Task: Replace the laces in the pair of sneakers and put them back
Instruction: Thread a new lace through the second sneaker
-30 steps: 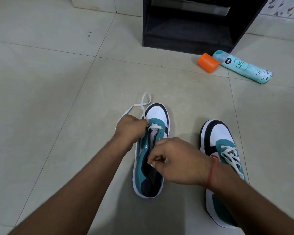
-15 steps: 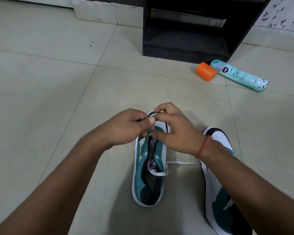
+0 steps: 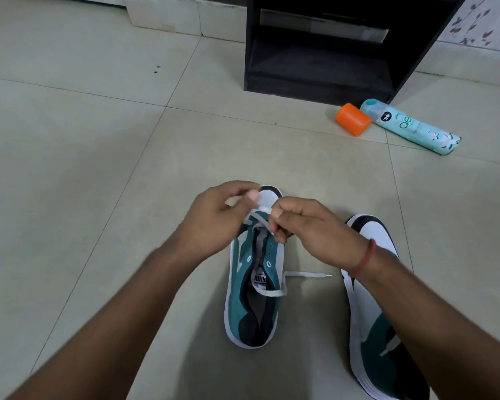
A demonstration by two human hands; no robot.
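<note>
1. The black shelf unit [image 3: 324, 59] stood open-fronted at the far side of the floor; its lower compartment was dark, and what lay inside could not be made out.
2. The left sneaker [image 3: 254, 298], teal and black with a white toe and white sole, sat upright on the tiles, toe pointing away; its mouth gaped, and the flat white lace [image 3: 272, 291] crossed the tongue, one tipped end trailing right onto the floor.
3. The left hand [image 3: 214, 220] had its fingers curled, thumb and forefinger pinching the lace above the toe; the picture was blurred there.
4. The right hand [image 3: 309, 226], with a reddish thread band [image 3: 365, 256] at the wrist, had its fingers curled tight, pinching the lace at the uppermost eyelets beside the left hand.
5. The right sneaker [image 3: 378, 327] lay just right of the first, partly hidden under the right forearm; its lacing could not be seen.
6. An orange cap [image 3: 352, 119], short and cylindrical, lay touching the top of a pale teal spray can [image 3: 413, 127] lying on its side near the shelf's right corner.
7. The floor [image 3: 84, 154] was smooth, glossy, pale tile with thin grout lines; a floral-patterned wall [image 3: 485, 21] showed top right.
</note>
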